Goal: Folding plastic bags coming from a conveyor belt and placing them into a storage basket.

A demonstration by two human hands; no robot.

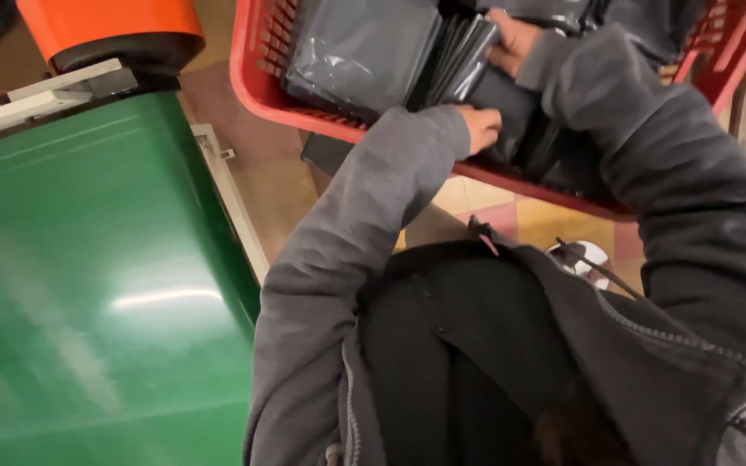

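Observation:
A red plastic basket point(252, 82) stands on the floor ahead of me, packed with dark grey plastic mailer bags point(356, 52) standing on edge. My left hand point(481, 128) reaches over the basket's near rim and presses against the bags, fingers curled into the stack. My right hand point(511, 43) is deeper in the basket, gripping the upright bags from behind. Both arms wear grey hooded-jacket sleeves. Most of each hand's fingers are hidden among the bags.
A green conveyor belt point(88, 285) with a pale metal side rail point(235, 207) fills the left. An orange roller housing point(114, 26) sits at its far end. The floor has tan, yellow and pink tiles point(477, 203). A white shoe point(584, 259) shows below the basket.

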